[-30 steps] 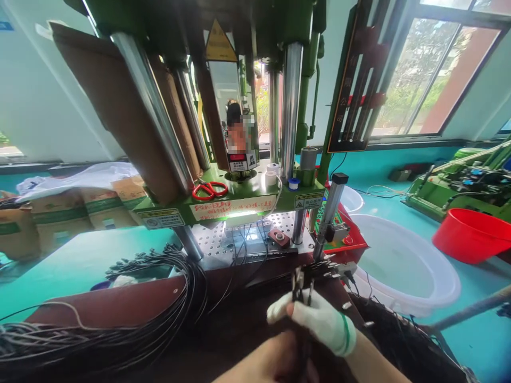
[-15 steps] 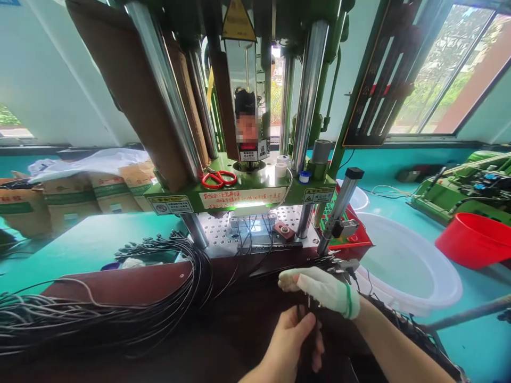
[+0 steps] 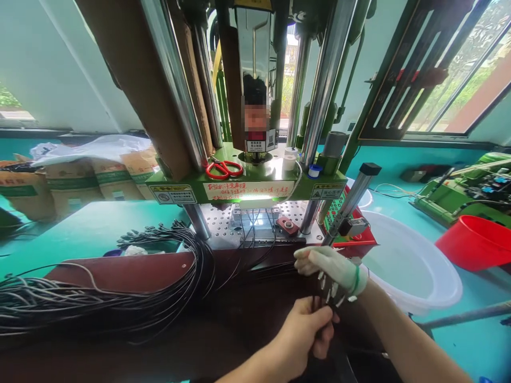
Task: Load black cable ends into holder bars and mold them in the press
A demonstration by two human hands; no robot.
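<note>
Bare and closed, my left hand (image 3: pixel 305 332) grips a bunch of black cables near their ends, low at the right of centre. Several silvery metal connectors (image 3: pixel 328 291) stick up from that fist. My right hand (image 3: pixel 333 267), in a white glove with a green cuff, is just above the connectors. Its fingers stretch to the left, and its palm side, turned towards the connector tips, is partly hidden. Whether the glove touches the tips I cannot tell. Behind the hands, more black cables (image 3: pixel 275 270) lie on the dark tabletop.
A green press (image 3: pixel 191 186) stands ahead, with red-handled scissors (image 3: pixel 223 169) on its ledge and cables running into a lit mould (image 3: pixel 255 218). A thick cable bundle (image 3: pixel 191 260) lies left. To the right are a white tub (image 3: pixel 443 282) and red bucket (image 3: pixel 475 242).
Both hands have moved slightly right, and the gloved one has risen a little. More metal connectors show between the hands. The camera view has shifted somewhat.
</note>
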